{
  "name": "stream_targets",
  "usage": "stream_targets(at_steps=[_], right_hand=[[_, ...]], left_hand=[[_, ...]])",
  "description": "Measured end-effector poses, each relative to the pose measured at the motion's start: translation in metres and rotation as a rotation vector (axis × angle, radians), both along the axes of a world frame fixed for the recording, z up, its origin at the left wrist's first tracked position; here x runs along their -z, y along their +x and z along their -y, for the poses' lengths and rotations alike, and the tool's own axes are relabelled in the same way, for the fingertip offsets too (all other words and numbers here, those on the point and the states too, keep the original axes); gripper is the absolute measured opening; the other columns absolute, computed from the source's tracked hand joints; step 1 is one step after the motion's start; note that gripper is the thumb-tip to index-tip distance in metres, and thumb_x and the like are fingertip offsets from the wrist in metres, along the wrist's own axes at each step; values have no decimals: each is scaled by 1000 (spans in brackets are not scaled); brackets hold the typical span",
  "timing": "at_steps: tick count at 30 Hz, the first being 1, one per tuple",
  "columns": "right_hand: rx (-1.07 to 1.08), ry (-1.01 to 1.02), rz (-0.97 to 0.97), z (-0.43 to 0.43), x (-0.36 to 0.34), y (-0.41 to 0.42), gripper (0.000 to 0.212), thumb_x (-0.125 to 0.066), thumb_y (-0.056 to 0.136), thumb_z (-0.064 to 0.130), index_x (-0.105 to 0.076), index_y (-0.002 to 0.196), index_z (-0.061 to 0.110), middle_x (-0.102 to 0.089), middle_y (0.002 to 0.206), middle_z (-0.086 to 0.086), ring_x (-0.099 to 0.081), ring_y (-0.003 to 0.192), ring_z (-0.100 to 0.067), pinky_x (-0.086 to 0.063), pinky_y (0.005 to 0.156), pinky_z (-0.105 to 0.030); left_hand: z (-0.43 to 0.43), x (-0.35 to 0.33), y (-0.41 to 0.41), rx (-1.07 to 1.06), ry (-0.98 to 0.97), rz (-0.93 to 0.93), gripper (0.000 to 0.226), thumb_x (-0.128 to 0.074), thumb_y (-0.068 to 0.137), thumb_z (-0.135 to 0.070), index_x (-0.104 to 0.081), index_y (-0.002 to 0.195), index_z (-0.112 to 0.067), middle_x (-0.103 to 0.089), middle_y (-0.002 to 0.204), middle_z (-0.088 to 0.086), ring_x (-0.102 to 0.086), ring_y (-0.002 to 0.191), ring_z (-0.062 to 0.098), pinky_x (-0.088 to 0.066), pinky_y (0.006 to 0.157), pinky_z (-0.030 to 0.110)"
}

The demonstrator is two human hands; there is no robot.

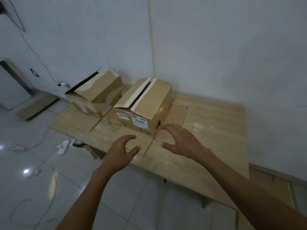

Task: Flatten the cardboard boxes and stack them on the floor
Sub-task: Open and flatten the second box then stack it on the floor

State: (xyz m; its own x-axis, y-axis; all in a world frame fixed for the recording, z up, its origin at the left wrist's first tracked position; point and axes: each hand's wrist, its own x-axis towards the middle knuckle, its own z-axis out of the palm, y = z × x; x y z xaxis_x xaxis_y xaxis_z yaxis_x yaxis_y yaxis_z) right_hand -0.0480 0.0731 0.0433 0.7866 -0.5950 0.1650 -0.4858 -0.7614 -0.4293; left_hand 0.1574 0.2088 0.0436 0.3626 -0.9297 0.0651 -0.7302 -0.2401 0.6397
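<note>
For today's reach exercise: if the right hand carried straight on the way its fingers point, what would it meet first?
Most likely the near box: the right hand points at its lower corner, open and not touching. Depth is hard to judge.

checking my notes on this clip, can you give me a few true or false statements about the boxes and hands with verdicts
1. Both hands are empty. True: the left hand and right hand are open, touching nothing.
2. The labelled box stands on the floor. False: it stands on the wooden table.
3. A second box sits to its left. True.
4. The labelled box is already flattened. False: it stands upright, top flaps slightly apart.
5. Flat cardboard lies under the boxes. True.
</note>
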Motion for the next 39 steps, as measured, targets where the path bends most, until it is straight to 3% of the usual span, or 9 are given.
stream_targets(at_steps=[6,10,14,18,24,30,34,37,39], right_hand=[[37,-12,16,48,23,85,63,-63,79,42,-45,134,17,-50,136,-6,-48,122,-26,-45,95,-41],[158,-62,-38,72,48,139,68,-60,75,47,-43,134,17,-43,143,-14,-42,131,-29,-38,104,-44],[320,-116,-30,87,64,189,71,-55,69,52,-38,130,21,-50,137,-17,-50,124,-32,-42,98,-44],[414,-139,-67,92,64,221,67,-66,66,35,-41,127,19,-54,132,-17,-54,119,-32,-47,95,-45],[501,-436,2,96,57,216,38,-52,79,19,-48,117,19,-62,119,-16,-60,104,-33,-54,77,-40],[878,-755,14,87,55,152,38,-48,87,23,-53,124,21,-50,136,-15,-45,126,-35,-36,102,-52],[857,-420,-121,74,92,119,22,-50,83,22,-66,97,17,-68,115,-7,-61,107,-30,-31,103,-50],[842,71,-3,73,112,117,29,-46,88,20,-63,111,15,-73,94,-10,-67,81,-31,-50,76,-40],[891,254,39,74,116,121,31,-47,93,23,-59,120,15,-71,93,-13,-65,80,-30,-50,67,-37]], left_hand=[[68,19,86,38,0,-15,38,-69,83,-28,-61,119,-18,-61,122,-2,-49,107,4,-37,92,22],[124,39,154,144,-20,4,36,-71,81,-23,-63,115,-17,-63,119,0,-56,112,14,-40,91,23],[175,54,202,208,-50,59,47,-76,74,-26,-61,119,-18,-58,126,5,-50,120,21,-35,97,23],[211,61,221,362,-28,107,59,-79,71,-33,-58,124,-17,-47,140,10,-42,129,23,-34,103,27],[242,65,224,607,-71,217,59,-69,71,-37,-58,124,-15,-44,143,12,-41,130,27,-37,103,40],[253,68,216,795,-247,250,48,-67,69,-17,-62,116,-10,-49,138,15,-44,128,28,-39,102,42],[257,59,206,852,-292,271,32,-60,67,-4,-66,97,-16,-63,121,5,-51,117,14,-23,112,43],[260,53,205,894,-293,287,24,-50,73,-5,-68,86,-15,-70,100,-1,-58,99,7,-12,118,40],[262,46,211,909,-305,306,24,-45,77,-9,-68,81,-15,-72,87,-2,-64,84,9,-13,119,37]])
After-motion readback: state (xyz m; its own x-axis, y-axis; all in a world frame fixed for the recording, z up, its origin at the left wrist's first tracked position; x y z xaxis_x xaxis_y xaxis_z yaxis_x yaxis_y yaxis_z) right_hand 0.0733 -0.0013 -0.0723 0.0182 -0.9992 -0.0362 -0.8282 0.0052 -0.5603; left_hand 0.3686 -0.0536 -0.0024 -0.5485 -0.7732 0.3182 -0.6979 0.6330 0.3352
